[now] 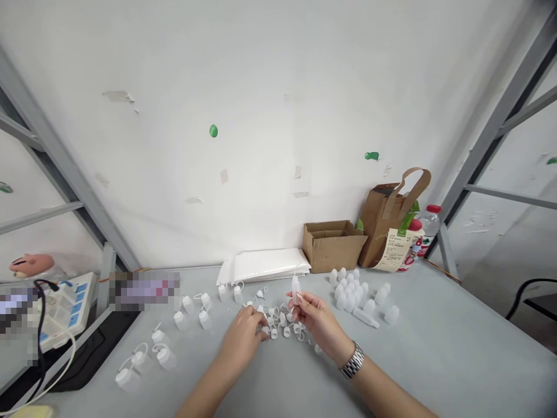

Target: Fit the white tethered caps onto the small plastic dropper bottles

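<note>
We grip 1 upright bottle in right hand. Left hand at loose caps between hands; we cannot tell if grasping any. Bottle cluster right of right hand.

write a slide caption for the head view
Right hand holds a small translucent bottle upright; left hand is at the loose white caps.

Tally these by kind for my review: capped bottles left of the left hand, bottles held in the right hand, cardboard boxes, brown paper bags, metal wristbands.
Capped bottles: 10
Held bottle, in the right hand: 1
Cardboard box: 1
Brown paper bag: 1
Metal wristband: 1
Total: 14
</note>
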Tool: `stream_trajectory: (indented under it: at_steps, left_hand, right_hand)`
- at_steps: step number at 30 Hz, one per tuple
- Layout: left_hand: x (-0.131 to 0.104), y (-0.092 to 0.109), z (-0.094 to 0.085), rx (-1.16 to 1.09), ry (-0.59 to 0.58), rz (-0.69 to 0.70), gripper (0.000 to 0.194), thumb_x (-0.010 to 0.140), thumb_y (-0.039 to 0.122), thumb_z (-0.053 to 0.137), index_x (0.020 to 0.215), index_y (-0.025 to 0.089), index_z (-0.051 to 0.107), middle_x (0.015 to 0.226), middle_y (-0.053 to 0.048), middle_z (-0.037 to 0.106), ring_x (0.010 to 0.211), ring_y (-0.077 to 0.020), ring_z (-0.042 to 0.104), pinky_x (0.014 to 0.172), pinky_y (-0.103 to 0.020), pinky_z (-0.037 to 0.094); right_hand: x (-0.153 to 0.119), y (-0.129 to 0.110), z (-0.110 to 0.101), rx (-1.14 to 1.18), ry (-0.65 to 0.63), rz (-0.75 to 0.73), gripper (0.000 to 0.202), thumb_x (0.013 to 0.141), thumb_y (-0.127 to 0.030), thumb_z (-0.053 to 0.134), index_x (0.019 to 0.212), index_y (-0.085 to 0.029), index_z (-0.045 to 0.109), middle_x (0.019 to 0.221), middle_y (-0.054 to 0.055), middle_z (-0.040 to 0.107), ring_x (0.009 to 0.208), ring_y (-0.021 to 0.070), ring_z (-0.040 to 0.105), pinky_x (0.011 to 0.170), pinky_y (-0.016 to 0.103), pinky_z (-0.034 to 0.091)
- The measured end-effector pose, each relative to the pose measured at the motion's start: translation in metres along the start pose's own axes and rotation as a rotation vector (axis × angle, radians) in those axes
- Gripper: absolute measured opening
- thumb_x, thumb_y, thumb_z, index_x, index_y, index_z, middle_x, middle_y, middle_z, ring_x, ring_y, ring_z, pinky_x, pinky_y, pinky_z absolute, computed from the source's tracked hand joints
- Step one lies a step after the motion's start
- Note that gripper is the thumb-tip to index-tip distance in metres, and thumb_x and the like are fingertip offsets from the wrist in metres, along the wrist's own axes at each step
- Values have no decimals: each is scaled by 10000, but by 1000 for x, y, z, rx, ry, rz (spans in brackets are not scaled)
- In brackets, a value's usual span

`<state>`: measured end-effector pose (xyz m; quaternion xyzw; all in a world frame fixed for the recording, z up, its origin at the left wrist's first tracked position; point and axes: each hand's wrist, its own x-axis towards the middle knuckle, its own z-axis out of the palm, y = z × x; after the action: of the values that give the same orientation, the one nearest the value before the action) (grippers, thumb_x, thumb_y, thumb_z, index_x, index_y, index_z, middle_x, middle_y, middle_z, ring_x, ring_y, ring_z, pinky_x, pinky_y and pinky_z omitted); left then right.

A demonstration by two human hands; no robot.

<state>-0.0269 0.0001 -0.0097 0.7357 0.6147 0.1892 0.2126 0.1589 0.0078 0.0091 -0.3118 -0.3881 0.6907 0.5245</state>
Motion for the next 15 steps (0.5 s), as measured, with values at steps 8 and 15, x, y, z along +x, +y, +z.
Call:
stream_trajectory:
  at_steps: [8,15]
  left_hand:
    - [4,8,-8,-298,200,76,139,736,318,531,790,219,614,934,-59,623,967,-240,543,852,-373,403]
    - [8,18,-12,-796,247,-2,244,677,395,607,794,181,603,785,-58,672,792,-211,626,729,-331,489]
  right_hand:
    - [-1,4,-1,-432,100,-60,330,645,-436,702,785,-147,625,677,4,598,601,127,504,587,248,390]
    - [-10,10,2,-883,161,-257,144,763,-308,578,802,-170,580,738,16,599,667,154,503,641,268,394]
